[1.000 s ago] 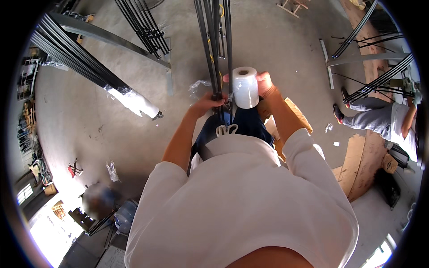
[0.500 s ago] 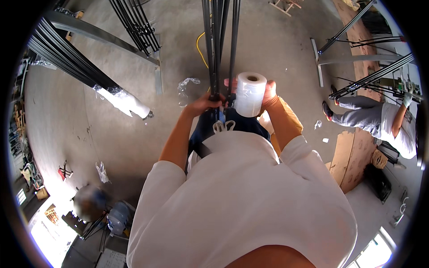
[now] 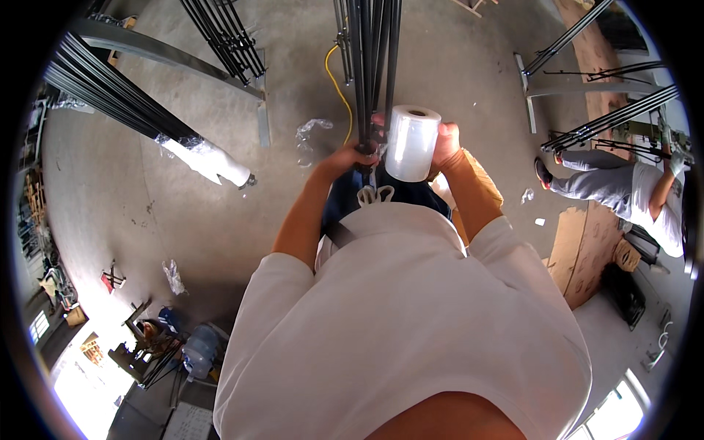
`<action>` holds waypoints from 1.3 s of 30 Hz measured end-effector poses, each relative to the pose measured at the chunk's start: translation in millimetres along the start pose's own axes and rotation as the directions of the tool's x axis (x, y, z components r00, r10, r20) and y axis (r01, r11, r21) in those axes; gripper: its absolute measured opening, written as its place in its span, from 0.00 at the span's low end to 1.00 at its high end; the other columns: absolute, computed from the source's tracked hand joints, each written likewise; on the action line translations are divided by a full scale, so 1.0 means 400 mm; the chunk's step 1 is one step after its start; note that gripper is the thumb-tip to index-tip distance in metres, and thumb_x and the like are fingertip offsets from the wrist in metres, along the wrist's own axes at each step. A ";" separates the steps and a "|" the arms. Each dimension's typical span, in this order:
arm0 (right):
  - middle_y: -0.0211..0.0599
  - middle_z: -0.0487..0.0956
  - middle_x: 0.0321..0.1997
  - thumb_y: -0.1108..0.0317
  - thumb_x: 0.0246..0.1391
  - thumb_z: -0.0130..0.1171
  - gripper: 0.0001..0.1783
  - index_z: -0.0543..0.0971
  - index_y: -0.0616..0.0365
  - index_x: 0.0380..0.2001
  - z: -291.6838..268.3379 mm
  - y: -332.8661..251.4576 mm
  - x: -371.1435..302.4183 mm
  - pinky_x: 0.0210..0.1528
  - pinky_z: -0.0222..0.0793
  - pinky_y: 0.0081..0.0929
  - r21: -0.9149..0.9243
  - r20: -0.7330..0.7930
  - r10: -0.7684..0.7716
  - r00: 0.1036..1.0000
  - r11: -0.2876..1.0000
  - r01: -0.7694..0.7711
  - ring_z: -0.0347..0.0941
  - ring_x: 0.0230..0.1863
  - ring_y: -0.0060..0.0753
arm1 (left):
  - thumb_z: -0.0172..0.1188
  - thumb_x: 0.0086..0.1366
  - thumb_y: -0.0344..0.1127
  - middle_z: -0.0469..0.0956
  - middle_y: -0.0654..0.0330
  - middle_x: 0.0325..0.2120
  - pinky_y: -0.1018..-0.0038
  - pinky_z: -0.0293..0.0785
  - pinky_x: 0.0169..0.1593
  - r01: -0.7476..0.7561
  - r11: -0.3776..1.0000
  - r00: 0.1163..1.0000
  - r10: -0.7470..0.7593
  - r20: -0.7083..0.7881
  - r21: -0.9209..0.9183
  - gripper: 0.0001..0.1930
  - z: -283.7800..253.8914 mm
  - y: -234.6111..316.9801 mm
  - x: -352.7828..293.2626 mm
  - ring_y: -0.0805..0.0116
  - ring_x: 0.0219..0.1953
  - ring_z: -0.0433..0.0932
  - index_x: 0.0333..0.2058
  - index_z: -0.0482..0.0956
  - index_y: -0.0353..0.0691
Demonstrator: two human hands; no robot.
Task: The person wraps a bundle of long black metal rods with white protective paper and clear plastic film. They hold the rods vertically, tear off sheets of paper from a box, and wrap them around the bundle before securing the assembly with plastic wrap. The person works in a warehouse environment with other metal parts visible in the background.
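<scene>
In front of my body hangs a bundle of long black rods point(image 3: 374, 66), rising out of the top of the head view. My left hand point(image 3: 350, 157) is closed around the lower part of these rods. Just right of them, a thick roll of clear stretch film point(image 3: 412, 147) stands nearly upright, its cardboard core showing at the top. My right hand point(image 3: 444, 145) grips this roll from its right side, with fingers reaching round behind it to the rods. The roll hides part of that hand.
Left, a second black rod bundle point(image 3: 125, 95) has its end wrapped in white film. Metal stands point(image 3: 183, 62) hold rods at left and right. A yellow cable point(image 3: 339, 92) and plastic scraps point(image 3: 312, 132) lie on the floor. At right, another person point(image 3: 623, 187) works by more rods.
The roll and my right hand have shifted slightly upward in view, along the rods. The rods appear a little further right. My left hand keeps its hold.
</scene>
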State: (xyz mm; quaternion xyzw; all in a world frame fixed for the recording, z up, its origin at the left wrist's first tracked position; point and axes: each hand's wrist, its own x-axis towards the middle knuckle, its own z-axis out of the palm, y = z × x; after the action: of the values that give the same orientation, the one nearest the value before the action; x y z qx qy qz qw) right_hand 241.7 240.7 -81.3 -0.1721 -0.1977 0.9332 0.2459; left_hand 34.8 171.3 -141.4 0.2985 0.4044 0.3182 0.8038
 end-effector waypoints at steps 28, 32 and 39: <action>0.46 0.69 0.50 0.63 0.26 0.58 0.43 0.62 0.66 0.53 0.030 -0.051 0.102 0.54 0.58 0.35 -0.054 0.016 -0.116 0.993 0.992 0.117 0.66 0.50 0.39 | 0.61 0.46 0.25 0.62 0.56 0.52 0.68 0.57 0.57 -0.769 0.638 0.612 0.757 -0.229 0.050 0.35 -0.026 0.223 0.022 0.63 0.54 0.62 0.55 0.56 0.38; 0.47 0.69 0.50 0.62 0.17 0.64 0.49 0.62 0.70 0.51 0.090 -0.114 0.079 0.52 0.61 0.30 -0.184 0.105 -0.130 0.986 0.972 0.148 0.69 0.47 0.38 | 0.53 0.51 0.24 0.55 0.57 0.56 0.67 0.41 0.62 -0.646 0.510 0.355 0.859 -0.369 0.568 0.31 0.074 0.301 -0.078 0.63 0.60 0.50 0.55 0.54 0.37; 0.45 0.71 0.46 0.62 0.19 0.65 0.47 0.63 0.69 0.50 0.322 -0.180 0.051 0.53 0.60 0.29 -0.328 0.179 -0.438 0.881 0.818 0.473 0.68 0.47 0.37 | 0.65 0.48 0.38 0.48 0.41 0.56 0.64 0.50 0.59 -0.654 0.361 0.582 0.802 0.137 0.665 0.49 0.292 0.398 -0.180 0.51 0.60 0.50 0.59 0.36 0.35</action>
State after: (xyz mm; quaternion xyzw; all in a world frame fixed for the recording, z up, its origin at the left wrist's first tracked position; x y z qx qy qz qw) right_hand 199.3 272.6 57.7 -0.1173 -0.4131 0.8015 0.4161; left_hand 56.2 189.6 66.8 0.6710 0.3943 0.5082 0.3690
